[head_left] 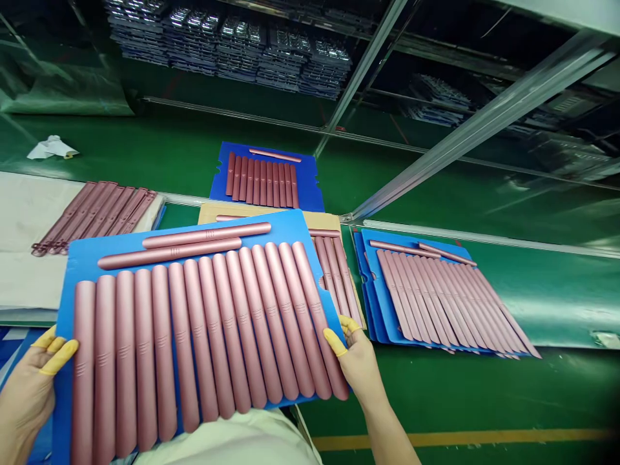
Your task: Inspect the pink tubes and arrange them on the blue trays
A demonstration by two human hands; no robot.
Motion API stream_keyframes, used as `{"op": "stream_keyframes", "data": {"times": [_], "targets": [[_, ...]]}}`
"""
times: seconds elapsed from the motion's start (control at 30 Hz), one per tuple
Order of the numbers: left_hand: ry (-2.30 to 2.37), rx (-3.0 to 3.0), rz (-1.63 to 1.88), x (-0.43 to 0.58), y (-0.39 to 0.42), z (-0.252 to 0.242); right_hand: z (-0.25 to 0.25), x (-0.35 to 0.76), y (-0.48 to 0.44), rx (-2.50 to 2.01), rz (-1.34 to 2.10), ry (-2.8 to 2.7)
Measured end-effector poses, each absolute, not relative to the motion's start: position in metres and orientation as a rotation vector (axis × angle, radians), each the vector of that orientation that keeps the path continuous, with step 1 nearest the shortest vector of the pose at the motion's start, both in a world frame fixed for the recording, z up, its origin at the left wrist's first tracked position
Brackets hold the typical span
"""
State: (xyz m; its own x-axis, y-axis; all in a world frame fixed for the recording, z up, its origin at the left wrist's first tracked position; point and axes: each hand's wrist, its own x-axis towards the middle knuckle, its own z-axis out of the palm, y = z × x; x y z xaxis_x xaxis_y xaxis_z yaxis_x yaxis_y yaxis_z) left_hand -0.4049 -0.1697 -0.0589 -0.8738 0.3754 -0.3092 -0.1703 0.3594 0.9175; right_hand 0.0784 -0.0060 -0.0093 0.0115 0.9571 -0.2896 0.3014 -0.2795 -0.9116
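Observation:
Both my hands carry a blue board [87, 255] tilted in front of my body. Across it lies a row of pink metallic strips [217, 329] with rounded ends, side by side. Two more such strips [208, 236] lie crosswise along the board's far edge. My left hand [36, 371] is closed on the left edge, and my right hand [353, 355] grips the right edge. Yellow finger cots cover several fingertips on each hand. Part of each hand's grip is hidden beneath the board.
Stacked blue boards with pink strips [450, 297] are at the right. Beyond my board are a tan board [208, 212] and a darker blue board [305, 177], both bearing strips. Pink parts [97, 213] lie on pale cloth at left. A metal post [465, 142] slants upward.

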Motion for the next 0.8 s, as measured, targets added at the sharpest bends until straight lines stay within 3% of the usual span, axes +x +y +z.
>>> {"op": "stream_keyframes", "data": {"times": [0.8], "targets": [[1.875,0.206,1.673,-0.378,-0.160,-0.019,-0.031,0.103,-0.037,-1.805,1.212,-1.115]]}}
